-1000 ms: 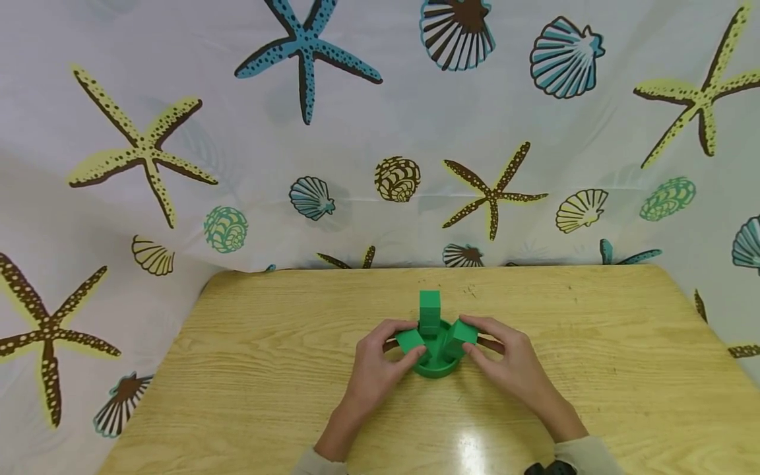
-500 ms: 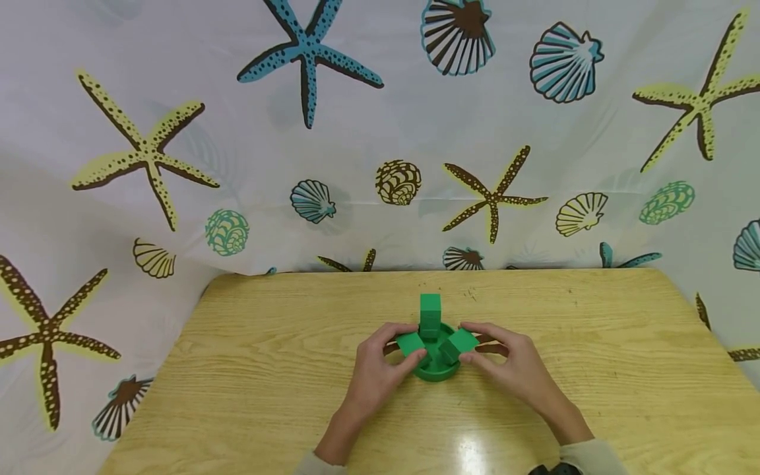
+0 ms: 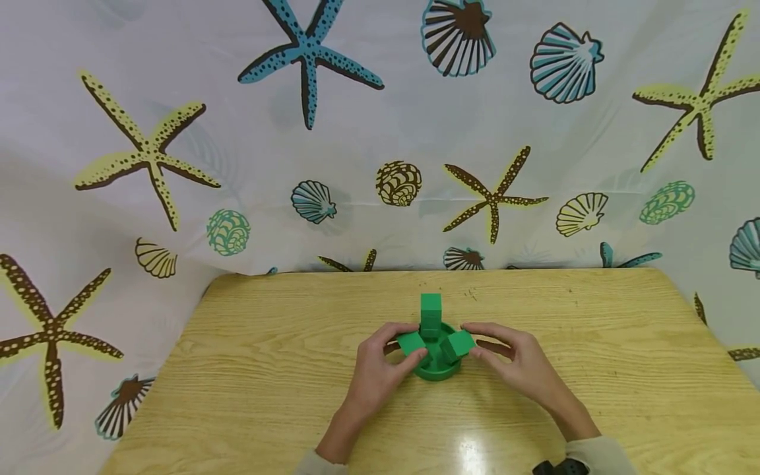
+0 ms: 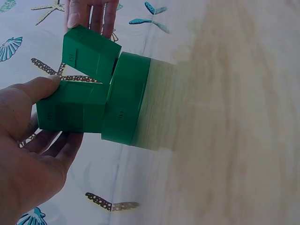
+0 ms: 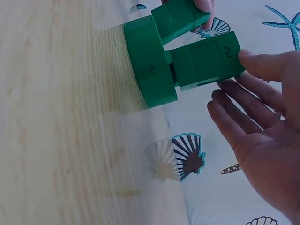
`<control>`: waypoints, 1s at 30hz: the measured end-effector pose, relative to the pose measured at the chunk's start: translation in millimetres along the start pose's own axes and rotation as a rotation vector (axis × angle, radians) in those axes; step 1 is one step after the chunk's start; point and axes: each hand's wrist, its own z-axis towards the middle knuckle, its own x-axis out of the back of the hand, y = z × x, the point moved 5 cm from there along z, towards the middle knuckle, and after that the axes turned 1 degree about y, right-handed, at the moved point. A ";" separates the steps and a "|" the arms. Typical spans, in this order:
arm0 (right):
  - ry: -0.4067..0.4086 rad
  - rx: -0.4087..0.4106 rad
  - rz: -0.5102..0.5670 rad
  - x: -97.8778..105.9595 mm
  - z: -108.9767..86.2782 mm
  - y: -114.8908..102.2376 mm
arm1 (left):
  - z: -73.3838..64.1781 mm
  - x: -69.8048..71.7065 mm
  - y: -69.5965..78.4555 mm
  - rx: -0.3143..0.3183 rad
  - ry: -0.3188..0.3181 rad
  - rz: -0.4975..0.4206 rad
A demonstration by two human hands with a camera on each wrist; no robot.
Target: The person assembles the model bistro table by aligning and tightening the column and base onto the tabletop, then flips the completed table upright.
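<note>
A round green base [image 3: 437,375] with a raised rim sits on the table, with three green blocks standing up from it. My left hand [image 3: 375,369] grips the left block [image 3: 411,342] between thumb and fingers. On the other side, my right hand [image 3: 520,369] has its thumb and index finger at the outer end of the right block [image 3: 459,344], which leans outward. In the right wrist view the thumb is at this block's top corner and the fingertips lie along its lower edge. The back block [image 3: 431,309] stands upright, with neither hand on it.
The wooden table [image 3: 285,369] reaches back to a pale curtain [image 3: 356,145] printed with starfish and shells. A dark wrist-worn object [image 3: 561,468] shows beside the right sleeve.
The right block has turned and tipped outward a little. My right thumb has slid from the block's front toward its outer corner. My left hand keeps its grip.
</note>
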 end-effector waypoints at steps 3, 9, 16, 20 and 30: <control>0.016 -0.002 0.039 -4.0 3.4 0.5 | 1.6 1.9 -0.2 0.001 0.001 0.001; 0.047 -0.026 0.063 -11.2 9.4 -0.3 | 5.3 5.1 -0.9 0.005 0.000 0.001; 0.029 0.068 -0.019 -21.3 18.3 -4.9 | 9.3 8.4 -2.6 -0.001 -0.006 -0.008; 0.017 0.049 -0.056 -26.3 21.5 -3.6 | 10.8 10.2 -3.4 -0.004 -0.017 -0.011; -0.003 0.047 -0.140 -23.4 24.1 4.7 | 14.7 6.7 -7.6 -0.019 -0.025 -0.002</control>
